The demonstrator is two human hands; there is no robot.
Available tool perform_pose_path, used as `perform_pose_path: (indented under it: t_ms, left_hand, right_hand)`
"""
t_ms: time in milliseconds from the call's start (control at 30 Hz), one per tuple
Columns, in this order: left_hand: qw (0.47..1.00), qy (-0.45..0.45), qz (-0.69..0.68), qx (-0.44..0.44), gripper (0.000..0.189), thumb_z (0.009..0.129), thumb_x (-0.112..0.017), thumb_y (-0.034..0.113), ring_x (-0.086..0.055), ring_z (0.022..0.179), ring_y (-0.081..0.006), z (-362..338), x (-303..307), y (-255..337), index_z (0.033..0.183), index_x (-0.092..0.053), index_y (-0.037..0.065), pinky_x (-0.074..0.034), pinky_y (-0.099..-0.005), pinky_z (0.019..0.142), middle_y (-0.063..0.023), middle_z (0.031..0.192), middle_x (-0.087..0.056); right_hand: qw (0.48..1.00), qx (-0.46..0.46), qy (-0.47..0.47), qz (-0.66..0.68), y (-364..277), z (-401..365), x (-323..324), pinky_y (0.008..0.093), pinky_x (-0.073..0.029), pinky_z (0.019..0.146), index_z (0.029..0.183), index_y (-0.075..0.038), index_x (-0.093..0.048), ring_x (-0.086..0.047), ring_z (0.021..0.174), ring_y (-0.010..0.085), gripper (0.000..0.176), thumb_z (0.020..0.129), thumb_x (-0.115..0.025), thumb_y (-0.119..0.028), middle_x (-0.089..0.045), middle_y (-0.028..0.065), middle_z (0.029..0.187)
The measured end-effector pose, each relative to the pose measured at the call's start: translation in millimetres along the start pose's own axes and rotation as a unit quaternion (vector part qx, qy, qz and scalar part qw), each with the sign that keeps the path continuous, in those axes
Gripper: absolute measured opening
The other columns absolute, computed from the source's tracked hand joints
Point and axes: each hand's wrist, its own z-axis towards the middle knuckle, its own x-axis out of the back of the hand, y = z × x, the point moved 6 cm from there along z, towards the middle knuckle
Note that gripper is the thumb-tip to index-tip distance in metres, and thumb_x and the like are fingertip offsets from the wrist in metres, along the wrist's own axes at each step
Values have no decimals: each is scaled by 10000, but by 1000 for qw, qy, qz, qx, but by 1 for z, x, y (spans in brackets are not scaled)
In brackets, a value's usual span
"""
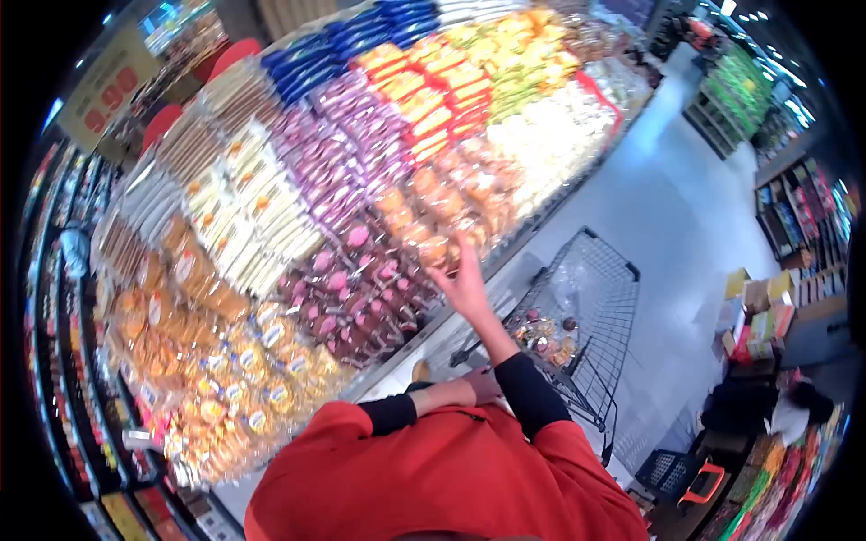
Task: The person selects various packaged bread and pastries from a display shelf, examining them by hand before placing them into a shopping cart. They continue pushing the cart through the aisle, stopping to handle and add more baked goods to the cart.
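Observation:
My right hand point(462, 281) reaches to the front edge of the display, its thumb and fingers around a clear-wrapped pack of brown bread rolls point(436, 251). More packs of the same kind lie behind it. Just left of that hand are dark chocolate-coloured packs with pink tops point(361, 293). My left hand point(483, 386) is low in front of my body, close to the handle end of the shopping cart point(591, 334); its fingers are hidden. Several small wrapped items point(546, 338) sit in the cart, with a clear plastic bag point(568, 279) farther along.
Purple packs point(347, 135), red-and-yellow packs point(419, 95), white packs point(555, 131) and yellow-labelled packs point(239, 388) cover the display. A price sign point(108, 95) stands far left. Cardboard boxes point(758, 311) and a dark basket point(666, 471) lie to the right, across the grey floor point(667, 207).

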Motion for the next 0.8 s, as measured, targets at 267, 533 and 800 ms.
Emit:
perform_pose_path:
  t_ms: [267, 533, 800]
  left_hand:
    - [991, -73, 89, -66, 555, 917, -583, 245, -490, 1368, -318, 2, 3, -11, 1466, -506, 268, -336, -576, 1134, -80, 1463, -549]
    - [993, 37, 69, -91, 474, 888, -646, 302, -583, 1248, -331, -17, 42, 7, 1344, -622, 173, -413, -501, 1070, -143, 1330, -632]
    - [996, -8, -75, -47, 429, 942, -620, 224, -568, 1235, -384, -48, 97, 28, 1338, -592, 62, -443, -452, 1050, -188, 1326, -618]
  right_hand:
    - [1000, -14, 20, -9, -12, 8, 1, 420, -466, 988, 1475, -17, -379, -559, 1139, 366, 950, 689, -897, -147, -545, 187, 1202]
    - [995, 7, 61, -79, -4, 5, -2, 396, -485, 877, 1281, -14, -501, -565, 1057, 332, 801, 642, -937, -217, -515, 150, 1118]
    - [994, 31, 105, -24, -42, -19, 46, 437, -472, 959, 1252, -26, -475, -583, 1115, 357, 763, 678, -928, -244, -563, 174, 1170]
